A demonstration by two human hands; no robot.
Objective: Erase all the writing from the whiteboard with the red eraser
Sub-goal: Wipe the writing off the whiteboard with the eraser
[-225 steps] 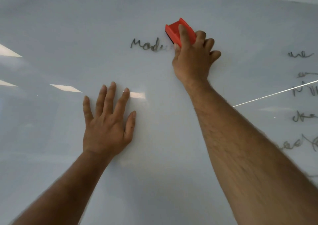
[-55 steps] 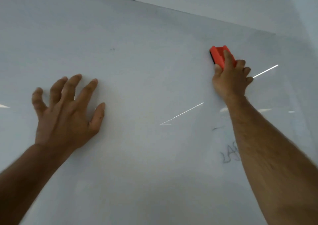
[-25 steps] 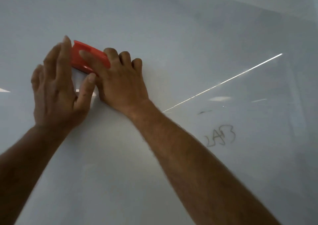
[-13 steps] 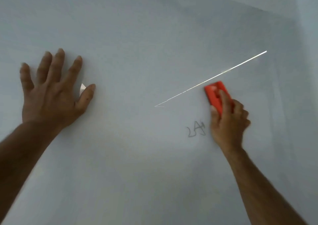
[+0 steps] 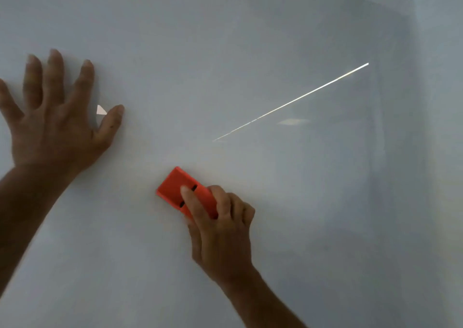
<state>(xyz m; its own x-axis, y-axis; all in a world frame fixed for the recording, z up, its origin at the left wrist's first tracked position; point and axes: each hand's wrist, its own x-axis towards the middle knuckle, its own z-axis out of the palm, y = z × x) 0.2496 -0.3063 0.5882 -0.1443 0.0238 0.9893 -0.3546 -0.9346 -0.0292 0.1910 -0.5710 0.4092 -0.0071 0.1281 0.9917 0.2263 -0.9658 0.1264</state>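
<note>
Right hand (image 5: 223,237) closed around the red eraser (image 5: 180,192), index finger stretched along its back, remaining fingers curled over the far long edge, thumb hidden underneath. Eraser pressed flat against the whiteboard (image 5: 250,39), low and a little left of centre in the head view, tilted so that its free end points up and to the left. Two small dark slots visible on the eraser's back, either side of the index finger. Right forearm reaching in from the bottom edge, lower right.

Left hand (image 5: 52,127) spread wide open, empty, palm toward the board well to the left of the eraser, fingers pointing up, thumb angled out to the right; contact with the surface looks likely but not certain through the motion blur. Small bright triangular glint (image 5: 101,110) between thumb and index finger.

Thin bright reflected streak (image 5: 290,102) slanting across the board from upper right down toward the centre, ending above and to the right of the eraser, apart from it. No writing legible on the visible part of the board.
</note>
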